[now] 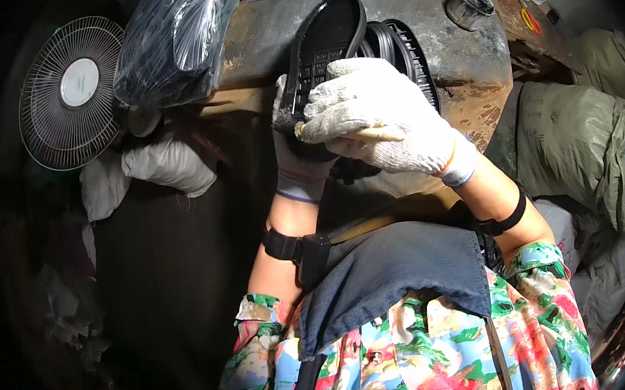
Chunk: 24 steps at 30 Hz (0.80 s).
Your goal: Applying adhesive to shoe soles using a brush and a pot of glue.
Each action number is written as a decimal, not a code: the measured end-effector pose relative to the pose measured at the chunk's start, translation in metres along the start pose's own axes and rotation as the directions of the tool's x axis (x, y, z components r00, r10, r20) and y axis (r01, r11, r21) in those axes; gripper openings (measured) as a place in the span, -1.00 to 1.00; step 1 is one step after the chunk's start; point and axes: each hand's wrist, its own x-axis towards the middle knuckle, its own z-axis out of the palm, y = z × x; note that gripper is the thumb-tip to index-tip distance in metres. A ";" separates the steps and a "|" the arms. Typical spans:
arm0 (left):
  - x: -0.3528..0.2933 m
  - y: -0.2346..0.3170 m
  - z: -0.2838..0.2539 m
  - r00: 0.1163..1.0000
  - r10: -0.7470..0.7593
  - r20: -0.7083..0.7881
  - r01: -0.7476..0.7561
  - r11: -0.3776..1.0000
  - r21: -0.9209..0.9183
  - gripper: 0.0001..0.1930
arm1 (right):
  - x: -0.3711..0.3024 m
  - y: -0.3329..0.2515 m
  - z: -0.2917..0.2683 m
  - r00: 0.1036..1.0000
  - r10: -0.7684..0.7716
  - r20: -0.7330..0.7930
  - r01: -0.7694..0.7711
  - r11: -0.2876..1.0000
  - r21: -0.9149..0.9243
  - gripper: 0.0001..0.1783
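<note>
A black shoe sole [330, 27] is held up in front of me, its hollow, ribbed inside facing me. My left hand [303, 165], in a white knit glove, is closed around its lower end, mostly behind the sole. My right hand [386, 114], gloved alike, is closed in front of it, with the fingers pointing left over the sole's ribbed part. Between its fingers lies a slim tool with a pale handle [381, 134]; its working end sits by the sole's lower left edge and cannot be made out clearly. Several more black soles [410, 54] stand just behind my right hand.
The worn metal-topped table [266, 46] bears a clear plastic bag of dark items [179, 48] and a dirty tin [470, 8]. Orange-handled scissors [530, 22] lie beyond. A round fan [76, 85] stands left; stuffed sacks [566, 141] crowd the right side. White bags [169, 167] hang below left.
</note>
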 end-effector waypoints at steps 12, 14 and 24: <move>0.020 0.043 0.046 0.916 -0.069 0.396 -0.064 0.948 0.313 0.22 | -0.004 -0.030 -0.034 0.975 -0.181 0.132 0.154 0.969 0.192 -0.78; 0.032 0.059 0.097 0.980 -0.114 -0.164 0.106 0.993 -0.059 0.18 | -0.013 -0.031 -0.039 0.989 0.041 0.139 -0.032 0.997 -0.070 -0.81; 0.011 0.075 0.060 0.998 0.003 0.060 -0.041 0.765 0.643 -0.15 | 0.006 -0.037 0.013 0.805 0.587 0.087 -0.523 0.634 0.569 -0.78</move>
